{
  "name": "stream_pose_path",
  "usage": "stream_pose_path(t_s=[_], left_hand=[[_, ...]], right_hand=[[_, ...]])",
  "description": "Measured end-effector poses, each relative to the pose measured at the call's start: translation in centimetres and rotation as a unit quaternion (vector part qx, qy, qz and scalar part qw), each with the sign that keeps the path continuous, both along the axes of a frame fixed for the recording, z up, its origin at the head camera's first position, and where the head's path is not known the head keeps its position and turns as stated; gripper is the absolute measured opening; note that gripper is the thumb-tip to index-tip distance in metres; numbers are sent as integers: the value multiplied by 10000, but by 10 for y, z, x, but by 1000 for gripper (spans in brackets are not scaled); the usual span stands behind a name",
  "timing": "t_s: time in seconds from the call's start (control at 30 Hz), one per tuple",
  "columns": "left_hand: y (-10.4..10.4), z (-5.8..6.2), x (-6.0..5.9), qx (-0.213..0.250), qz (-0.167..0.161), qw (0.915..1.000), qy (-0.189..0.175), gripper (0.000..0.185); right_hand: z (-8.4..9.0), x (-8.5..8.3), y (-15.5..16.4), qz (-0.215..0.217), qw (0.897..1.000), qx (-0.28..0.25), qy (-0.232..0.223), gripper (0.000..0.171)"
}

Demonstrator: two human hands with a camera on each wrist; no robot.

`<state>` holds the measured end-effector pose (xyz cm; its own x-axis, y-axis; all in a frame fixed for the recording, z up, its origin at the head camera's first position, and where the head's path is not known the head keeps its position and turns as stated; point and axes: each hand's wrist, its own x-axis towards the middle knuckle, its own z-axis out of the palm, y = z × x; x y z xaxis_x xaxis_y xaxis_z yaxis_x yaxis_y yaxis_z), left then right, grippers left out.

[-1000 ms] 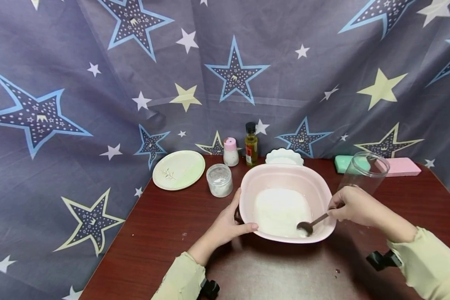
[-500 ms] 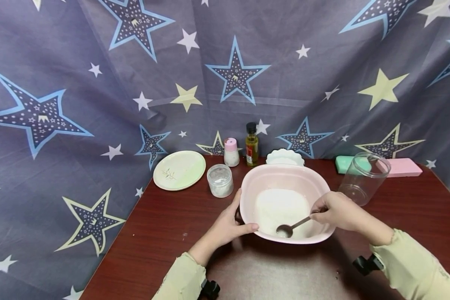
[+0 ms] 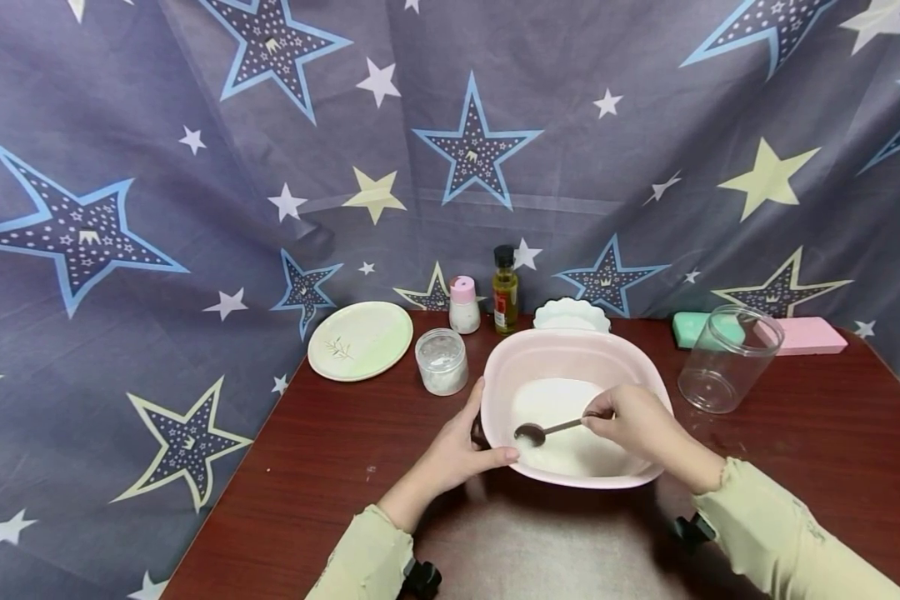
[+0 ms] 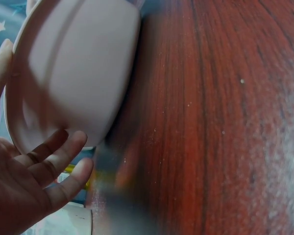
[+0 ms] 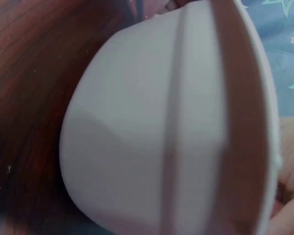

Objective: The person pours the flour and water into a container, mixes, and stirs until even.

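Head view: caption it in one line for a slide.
Right hand holds a spoon over white powder in a pink basin; left hand grips its rim.

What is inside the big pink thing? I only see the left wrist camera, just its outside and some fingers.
Observer: The pink plastic basin holds white powder.
Operator: Is anyone stirring it?
Observer: The right hand holds a dark metal spoon, its bowl over the powder by the left wall.
Operator: Whose fingers do I see?
Observer: The left hand grips the basin's near left rim, thumb on the lip.
Operator: What else is on the table?
Observer: A clear empty jar leans to the right of the basin.
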<state>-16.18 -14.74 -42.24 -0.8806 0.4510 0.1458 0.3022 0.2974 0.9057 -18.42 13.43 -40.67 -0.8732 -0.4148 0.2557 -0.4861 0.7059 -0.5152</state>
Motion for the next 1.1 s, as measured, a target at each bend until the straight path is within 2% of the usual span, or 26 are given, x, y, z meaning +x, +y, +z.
stream_pose_path(t_s=[0.2, 0.43, 0.87, 1.1], left_hand=[[0, 1, 1, -66, 2, 10000, 59, 103], [0, 0, 0, 21, -31, 10000, 21, 104], [0, -1, -1, 79, -74, 9999, 57, 104], [0, -3, -2, 75, -65, 9999, 66, 104]], right_hand=[[-4, -4, -9, -188, 9992, -117, 336, 17], [-2, -10, -8, -633, 9972, 91, 392, 15], [8, -13, 20, -1057, 9918, 511, 505, 13], [12, -8, 37, -1171, 9908, 599, 313, 14]])
